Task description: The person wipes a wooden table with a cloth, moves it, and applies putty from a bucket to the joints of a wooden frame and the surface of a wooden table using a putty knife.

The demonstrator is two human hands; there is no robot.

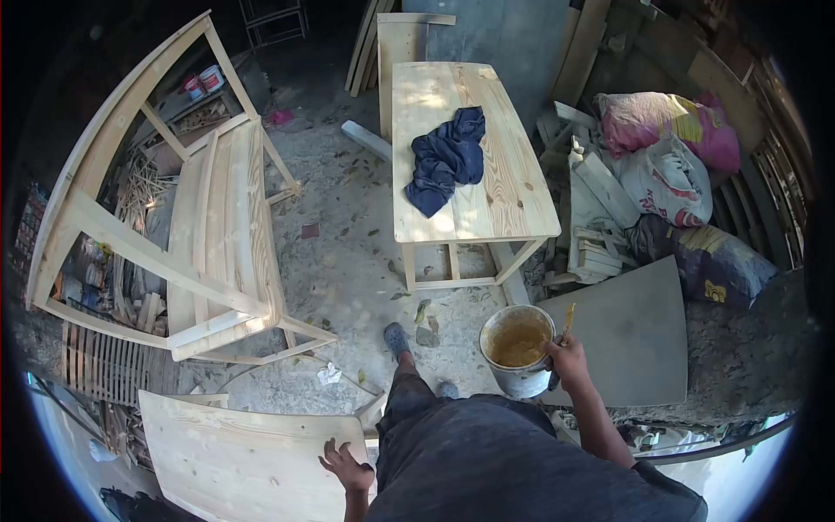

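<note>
My right hand [567,358] is closed at the rim of a white bucket [519,381] with brownish-yellow contents. A thin yellowish stick or brush handle [570,319] stands up from the same hand. My left hand [347,466], fingers spread and holding nothing, is over the right end of a pale wooden panel [252,452]. Ahead, a dark blue cloth [448,161] lies crumpled on a light wooden table [513,187].
A wooden bench frame [222,235] stands at the left. Right of the bucket lies a grey board [631,335]. Filled sacks [665,126] and wood offcuts [600,257] are piled at the right. A beam [366,139] lies left of the table.
</note>
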